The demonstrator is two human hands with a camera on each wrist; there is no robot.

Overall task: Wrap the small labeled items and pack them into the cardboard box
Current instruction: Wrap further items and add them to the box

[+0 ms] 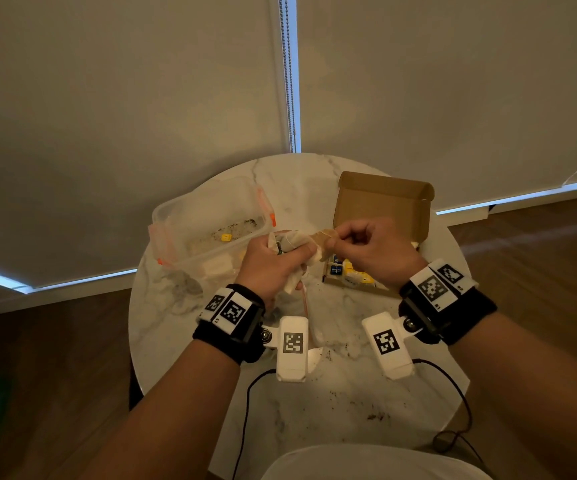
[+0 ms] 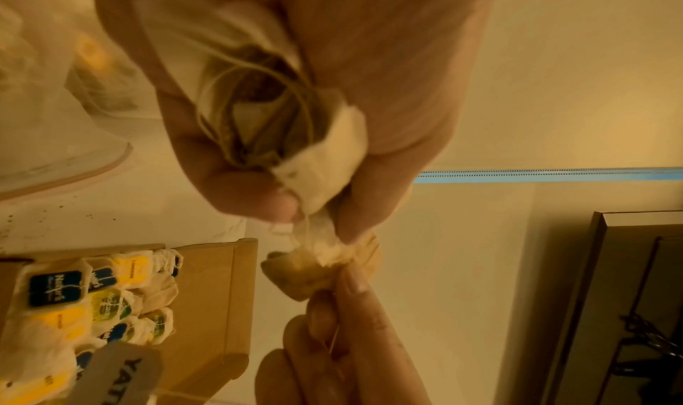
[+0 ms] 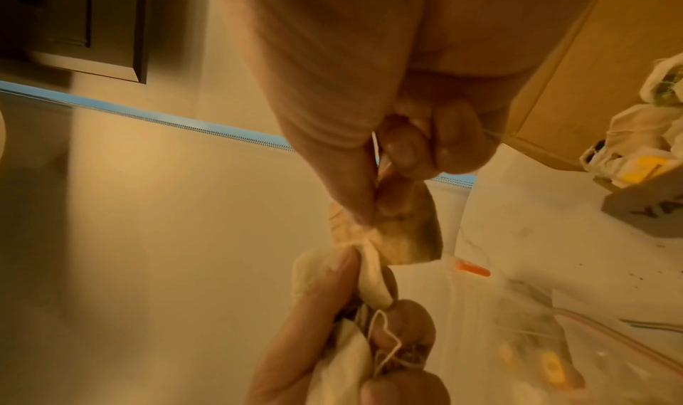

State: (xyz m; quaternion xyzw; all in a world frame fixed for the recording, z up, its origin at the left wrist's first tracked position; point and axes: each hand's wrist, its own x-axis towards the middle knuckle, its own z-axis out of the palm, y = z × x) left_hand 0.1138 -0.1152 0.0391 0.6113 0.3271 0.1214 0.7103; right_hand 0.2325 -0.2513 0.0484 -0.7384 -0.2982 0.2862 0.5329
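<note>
Tea bags (image 2: 258, 113) are what we are wrapping: our left hand (image 1: 273, 265) has its fingers curled round a loose clump of them, strings tangled, above the middle of the desk (image 1: 332, 403). At the desk's far left the tub (image 1: 210, 220) holds a yellow tag and dark crumbs; more bags seem to lie just in front of it, though we cannot tell how many. To the right of the clump, our right hand (image 1: 366, 247) pinches one browner bag (image 2: 325, 268) between thumb and fingertips, just beside the clump and perhaps tied to it by string. Farther right, toward the far right edge, the box (image 1: 384, 216) stands open with a good many wrapped, labelled bags (image 2: 74, 303) in its near end. We judge the job well underway: this bag is not yet wrapped, and the handful awaits.
</note>
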